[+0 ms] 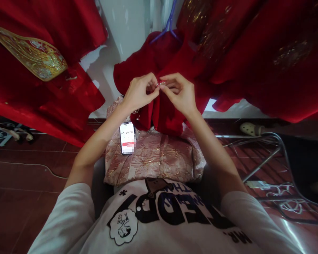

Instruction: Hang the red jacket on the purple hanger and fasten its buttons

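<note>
A red jacket [169, 116] hangs in front of me from a purple hanger [170, 23]. Its lower edge rests over a pink and gold brocade garment [159, 155] on my lap. At the jacket's front, my left hand [141, 91] pinches with thumb and fingertips. My right hand [180, 92] meets it there, also closed in a pinch. Between the fingertips shows a small beaded fastening [162, 83], pale and shiny against red cloth. Whether it is a button or a loop is too small to tell. More pale beads [137, 116] dangle below my left wrist.
A phone [127, 138] showing a running timer lies on the brocade. Red garments with gold embroidery [45, 58] hang on both sides. At right stand a metal-framed chair [281, 148], a beige clog [250, 129] and tangled white cables [288, 203]. A cord [42, 164] crosses the tiled floor.
</note>
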Tool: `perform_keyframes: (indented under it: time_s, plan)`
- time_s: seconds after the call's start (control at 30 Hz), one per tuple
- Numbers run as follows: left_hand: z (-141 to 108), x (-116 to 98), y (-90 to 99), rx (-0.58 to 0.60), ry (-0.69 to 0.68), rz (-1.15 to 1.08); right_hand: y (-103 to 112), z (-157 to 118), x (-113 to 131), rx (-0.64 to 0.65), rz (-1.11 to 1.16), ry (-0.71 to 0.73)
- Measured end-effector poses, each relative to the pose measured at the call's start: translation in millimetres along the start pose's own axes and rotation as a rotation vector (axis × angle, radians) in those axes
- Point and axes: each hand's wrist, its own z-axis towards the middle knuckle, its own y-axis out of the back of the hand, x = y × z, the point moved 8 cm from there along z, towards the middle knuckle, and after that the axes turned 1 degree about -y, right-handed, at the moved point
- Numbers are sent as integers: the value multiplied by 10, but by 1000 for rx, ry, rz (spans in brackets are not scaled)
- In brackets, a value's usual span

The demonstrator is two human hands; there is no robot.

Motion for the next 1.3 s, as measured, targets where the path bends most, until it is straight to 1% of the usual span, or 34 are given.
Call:
perform_keyframes:
  time_s: [0.17, 0.4, 0.63, 0.83, 0.93, 1.03, 1.13, 1.23, 1.3]
  plan:
    - [63, 9, -10, 36, 2, -1, 25, 28, -46, 8, -23, -16]
    - [181, -131, -16, 101, -82, 130, 100, 46, -67, -2, -7, -16]
    - [248, -85, -46, 141, -91, 218, 103, 81, -105, 22, 0, -39]
    - [275, -139, -123, 239, -115, 337, 90, 95, -168, 45, -19, 0]
    - [268, -178, -196, 281, -148, 364, 67, 106, -215, 62, -61, 32]
    - [258, -185, -257, 266, -153, 306, 26, 147, -283, 55, -125, 72]
    - [223, -121, -276, 187, -92, 162, -40, 189, -368, 32, -176, 101]
    - [128, 15, -296, 125, 0, -47, -97, 178, -468, 18, -151, 60]
    - [35, 122, -323, 113, 60, -190, -120, 127, -531, 30, -98, 8]
